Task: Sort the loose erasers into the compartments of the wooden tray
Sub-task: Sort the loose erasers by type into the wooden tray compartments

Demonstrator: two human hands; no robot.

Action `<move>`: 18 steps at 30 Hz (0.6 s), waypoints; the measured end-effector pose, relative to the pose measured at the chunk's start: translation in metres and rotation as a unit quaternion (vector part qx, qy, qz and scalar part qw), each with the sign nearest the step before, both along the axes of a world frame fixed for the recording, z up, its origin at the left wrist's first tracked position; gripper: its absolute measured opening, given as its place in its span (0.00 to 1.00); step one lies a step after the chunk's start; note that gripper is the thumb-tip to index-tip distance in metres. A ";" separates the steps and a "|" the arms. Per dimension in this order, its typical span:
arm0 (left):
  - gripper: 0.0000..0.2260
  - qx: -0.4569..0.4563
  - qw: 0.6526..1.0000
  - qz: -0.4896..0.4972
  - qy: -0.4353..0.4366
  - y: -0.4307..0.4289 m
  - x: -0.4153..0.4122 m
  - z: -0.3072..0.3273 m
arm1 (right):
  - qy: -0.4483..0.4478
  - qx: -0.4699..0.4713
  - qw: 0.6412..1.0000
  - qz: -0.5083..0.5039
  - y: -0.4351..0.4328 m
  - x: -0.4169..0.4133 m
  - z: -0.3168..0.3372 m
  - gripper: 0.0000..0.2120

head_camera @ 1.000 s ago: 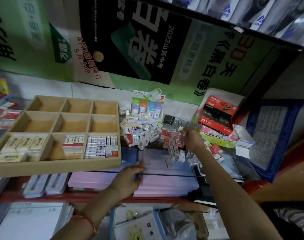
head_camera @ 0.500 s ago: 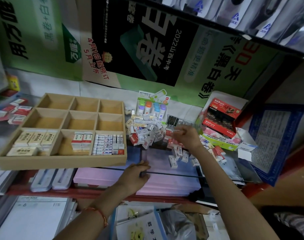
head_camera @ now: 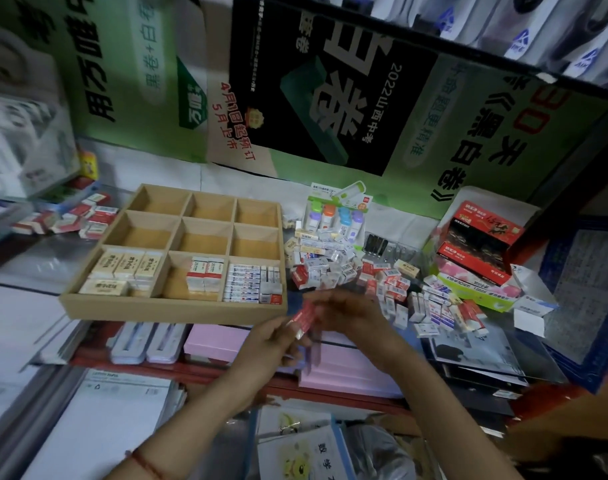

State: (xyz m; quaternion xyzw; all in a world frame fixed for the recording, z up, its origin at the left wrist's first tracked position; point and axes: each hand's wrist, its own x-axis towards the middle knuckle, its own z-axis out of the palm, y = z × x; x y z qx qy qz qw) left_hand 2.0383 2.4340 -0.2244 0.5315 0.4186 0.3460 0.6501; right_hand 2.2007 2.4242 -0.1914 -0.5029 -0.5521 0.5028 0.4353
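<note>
**A:** How far along is the sorting?

**B:** About a third done, I judge. The wooden tray [head_camera: 172,311] sits on the glass worktop [head_camera: 43,268] and has nine compartments. Only the front row holds stock. There are cream erasers [head_camera: 122,271] at front left, and red-and-white erasers [head_camera: 205,275] part-fill the front middle. Blue-and-white erasers [head_camera: 254,284] are packed tight at front right. The six compartments behind look empty.

**A:** What is left?

**B:** A large heap of loose erasers [head_camera: 330,268] lies on the worktop just right of the tray. It spreads further right toward a red box [head_camera: 479,237]. Most of the job remains.

**A:** Where are the hands?

**B:** They are together, near the tray's front right corner. The left hand [head_camera: 271,341] pinches the lower end of a red eraser [head_camera: 304,317] between thumb and fingers. The right hand [head_camera: 351,313] is at the upper end of it. Motion blur hides whether it grips or only touches.

**A:** What differs from a second ago?

**B:** Then the hands were apart. The left rested on the worktop's front edge and the right reached into the heap. Now the right has drawn back from the heap, the left has lifted, and the red eraser is between them. The tray's contents look unchanged.
</note>
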 end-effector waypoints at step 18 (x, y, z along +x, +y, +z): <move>0.10 0.024 0.965 0.253 0.068 0.033 -0.154 0.017 | -0.212 0.127 0.959 -0.135 0.074 -0.146 -0.027 0.09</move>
